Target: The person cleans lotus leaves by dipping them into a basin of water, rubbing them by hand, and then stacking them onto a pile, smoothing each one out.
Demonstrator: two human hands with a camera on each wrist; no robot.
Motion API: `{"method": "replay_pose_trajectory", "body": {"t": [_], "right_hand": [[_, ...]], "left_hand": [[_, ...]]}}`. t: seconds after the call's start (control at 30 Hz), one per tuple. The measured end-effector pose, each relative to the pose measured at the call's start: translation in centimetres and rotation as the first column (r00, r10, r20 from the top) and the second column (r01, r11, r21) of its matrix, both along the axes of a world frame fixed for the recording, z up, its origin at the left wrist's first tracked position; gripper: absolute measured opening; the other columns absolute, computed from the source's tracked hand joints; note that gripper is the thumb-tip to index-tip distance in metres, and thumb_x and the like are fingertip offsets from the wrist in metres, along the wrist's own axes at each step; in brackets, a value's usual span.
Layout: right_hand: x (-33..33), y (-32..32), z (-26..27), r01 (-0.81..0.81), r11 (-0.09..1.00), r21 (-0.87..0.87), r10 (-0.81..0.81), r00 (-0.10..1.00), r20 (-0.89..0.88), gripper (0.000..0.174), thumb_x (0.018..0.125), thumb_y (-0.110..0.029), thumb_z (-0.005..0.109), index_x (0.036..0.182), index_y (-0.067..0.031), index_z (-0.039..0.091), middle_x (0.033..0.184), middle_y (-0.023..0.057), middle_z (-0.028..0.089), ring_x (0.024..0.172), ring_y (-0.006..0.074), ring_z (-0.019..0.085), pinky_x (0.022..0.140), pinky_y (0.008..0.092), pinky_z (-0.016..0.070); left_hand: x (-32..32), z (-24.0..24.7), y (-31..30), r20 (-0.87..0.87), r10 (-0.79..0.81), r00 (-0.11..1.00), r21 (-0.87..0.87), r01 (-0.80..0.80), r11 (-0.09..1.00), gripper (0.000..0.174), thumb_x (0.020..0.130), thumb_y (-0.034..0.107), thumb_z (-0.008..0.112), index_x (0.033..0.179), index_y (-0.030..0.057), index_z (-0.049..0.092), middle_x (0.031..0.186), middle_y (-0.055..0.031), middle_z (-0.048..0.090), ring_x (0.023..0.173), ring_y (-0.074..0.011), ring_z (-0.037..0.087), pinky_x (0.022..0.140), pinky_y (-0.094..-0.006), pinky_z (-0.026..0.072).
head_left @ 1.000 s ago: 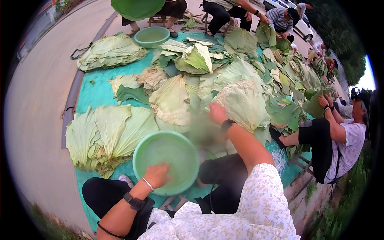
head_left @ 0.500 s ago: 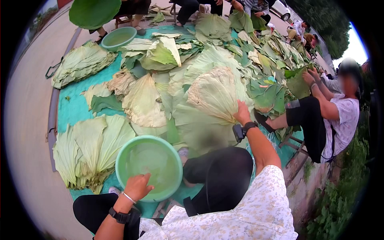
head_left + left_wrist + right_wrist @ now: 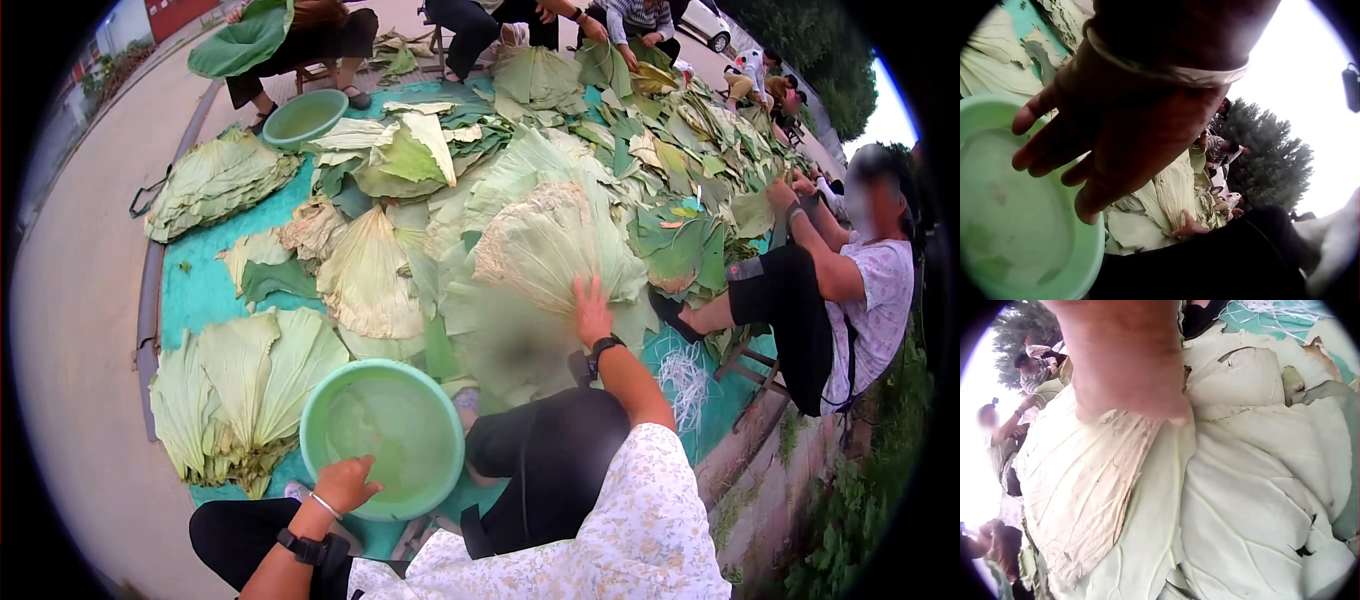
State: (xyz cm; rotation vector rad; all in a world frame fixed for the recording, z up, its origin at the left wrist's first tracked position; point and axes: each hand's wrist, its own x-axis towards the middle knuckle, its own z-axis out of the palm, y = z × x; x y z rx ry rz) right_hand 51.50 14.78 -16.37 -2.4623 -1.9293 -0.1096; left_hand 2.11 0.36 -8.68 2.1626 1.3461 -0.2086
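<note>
My left hand (image 3: 345, 485) hovers over the near rim of a green basin (image 3: 310, 425) of water, its fingers loosely extended and holding nothing. In the left wrist view the fingers (image 3: 1041, 147) spread above that rim. My right hand (image 3: 594, 312) rests with fingers straight on a large pale lotus leaf (image 3: 535, 240) with a browned, wrinkled edge. This leaf tops a pile of overlapping pale green lotus leaves (image 3: 1241, 500). The right wrist view shows the hand (image 3: 1129, 369) at the narrow end of the browned leaf, its fingertips hidden.
A fanned stack of leaves (image 3: 250, 385) lies left of the basin, and another stack (image 3: 220, 185) sits farther back. White strings (image 3: 683, 385) lie on the green sheet (image 3: 205, 290) at right. A seated person (image 3: 850, 270) works there; others sit across the sheet.
My right hand has moved from the browned leaf's left side to its base and straightened its fingers there. My left hand has drawn back from over the water to the near rim.
</note>
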Motion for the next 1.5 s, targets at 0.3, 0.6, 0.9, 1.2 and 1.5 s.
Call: {"method": "replay_pose_trajectory", "body": {"t": [0.3,0.6,0.9,1.2,1.5], "right_hand": [[-0.2,0.5,0.7,-0.012,0.99,0.142,0.002,0.997,0.071,0.061,0.075,-0.002,0.05,0.131,-0.0158,0.03,0.131,0.0155,0.033,0.1,0.0335,0.047,0.077,0.0448,0.0449],[-2.2,4.9,8.8,-0.279,0.826,0.489,0.416,0.888,-0.196,0.033,0.076,-0.007,0.049,0.108,-0.0045,0.048,0.103,0.0176,0.054,0.089,0.0347,0.052,0.08,0.0415,0.0425],[-18.3,3.9,18.9,-0.784,0.594,0.178,0.804,0.578,-0.139,0.016,0.074,-0.011,0.049,0.087,-0.0037,0.057,0.082,0.0174,0.06,0.079,0.0338,0.059,0.069,0.0421,0.047],[-34.5,-7.1,2.8,-0.918,0.388,0.087,0.888,0.346,-0.303,0.01,0.07,-0.007,0.051,0.079,-0.004,0.055,0.077,0.0162,0.055,0.071,0.033,0.057,0.061,0.0419,0.044],[-33.7,-15.1,-6.2,-0.875,0.437,0.207,0.814,0.287,-0.505,0.009,0.07,-0.007,0.049,0.073,-0.0002,0.054,0.079,0.0187,0.053,0.081,0.0361,0.052,0.07,0.0451,0.0414]], "left_hand": [[-1.4,-0.7,-0.8,-0.081,0.01,0.997,-0.126,-0.02,0.992,0.05,0.074,0.036,0.064,0.111,0.0046,0.052,0.091,-0.0197,0.061,0.087,-0.0351,0.058,0.074,-0.0422,0.0468],[-2.9,-3.0,-0.4,0.044,0.086,0.995,-0.148,-0.078,0.986,0.055,0.073,0.036,0.066,0.114,0.003,0.051,0.096,-0.0206,0.06,0.09,-0.0349,0.058,0.078,-0.0413,0.0458],[-3.2,-2.9,4.7,0.43,0.266,0.863,0.273,-0.405,0.872,0.058,0.078,0.032,0.062,0.122,-0.0009,0.043,0.121,-0.0266,0.045,0.112,-0.039,0.044,0.093,-0.0408,0.0366],[-3.2,-10.2,5.3,0.423,0.5,0.756,0.521,-0.654,0.548,0.058,0.081,0.035,0.056,0.129,0.0077,0.037,0.136,-0.0242,0.027,0.124,-0.042,0.027,0.094,-0.0522,0.031],[-2.0,-15.1,-1.6,-0.032,0.557,0.83,0.247,-0.534,0.809,0.064,0.077,0.039,0.058,0.133,0.0186,0.034,0.144,-0.0172,0.012,0.133,-0.037,0.007,0.094,-0.0662,0.0206]]}}
